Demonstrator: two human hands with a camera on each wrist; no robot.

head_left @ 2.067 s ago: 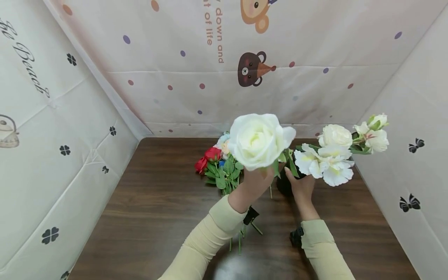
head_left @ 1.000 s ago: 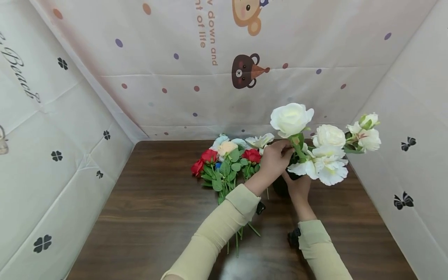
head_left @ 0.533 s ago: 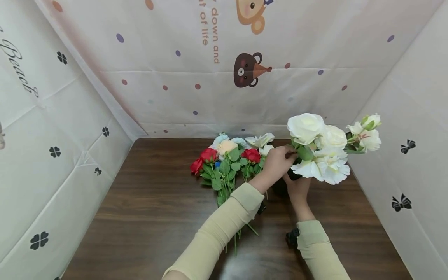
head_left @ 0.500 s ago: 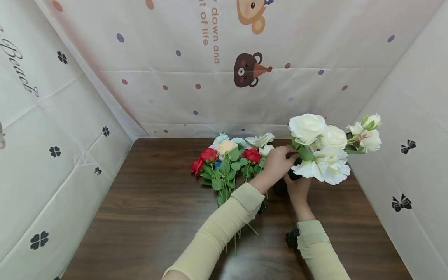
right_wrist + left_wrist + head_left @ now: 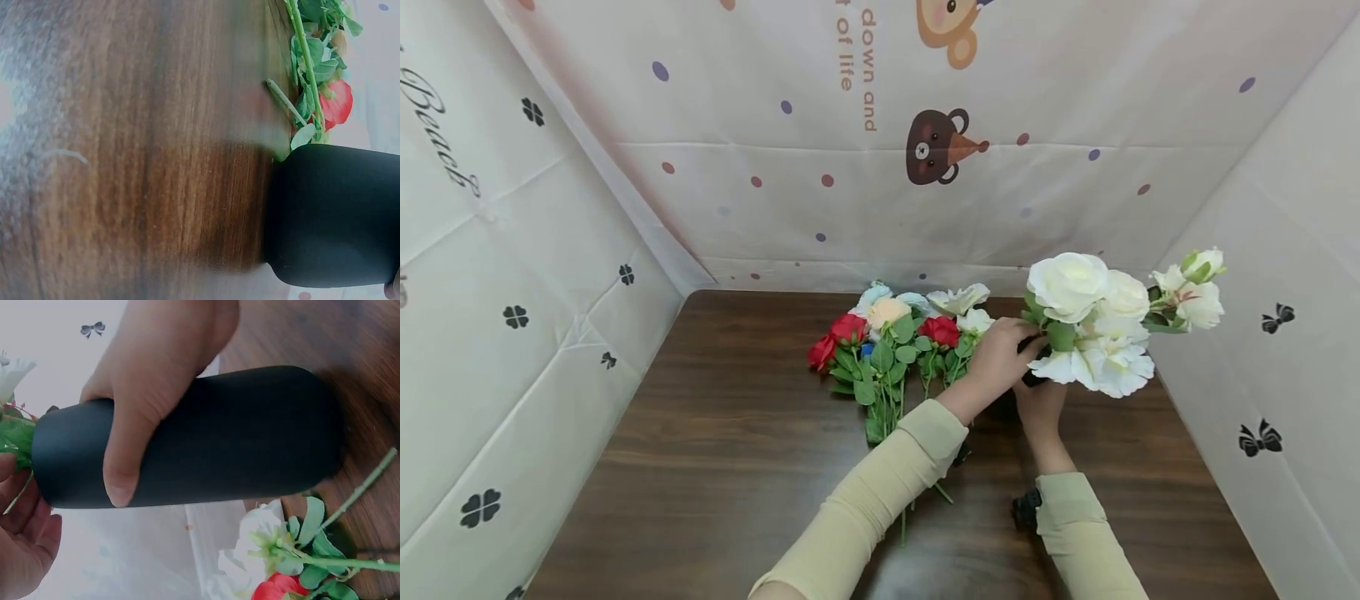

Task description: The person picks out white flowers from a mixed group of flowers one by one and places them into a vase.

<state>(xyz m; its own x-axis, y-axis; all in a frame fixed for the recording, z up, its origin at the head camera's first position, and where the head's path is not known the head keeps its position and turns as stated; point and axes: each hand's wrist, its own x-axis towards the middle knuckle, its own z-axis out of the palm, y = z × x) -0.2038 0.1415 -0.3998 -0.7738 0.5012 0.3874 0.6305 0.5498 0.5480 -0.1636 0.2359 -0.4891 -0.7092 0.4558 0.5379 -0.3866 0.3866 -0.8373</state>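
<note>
My right hand grips a black vase, thumb laid across its upper side in the left wrist view. The vase stands on the table, its base also in the right wrist view. At the vase's mouth my left hand pinches the green stem of a white rose just under its leaves. Other white flowers rise from the vase: a ruffled bloom, a round rose behind it and a budded spray leaning right. In the head view, arms and blooms hide most of the vase.
Left of the vase lies a pile of loose flowers: red roses, a peach one, pale blue and white blooms, stems toward the front. The dark wooden table is bounded by printed white cloth at the back and sides.
The white rose, first held high in front of the pile, has moved right and lower to the vase's mouth beside the other white blooms. My right hand keeps its grip on the vase.
</note>
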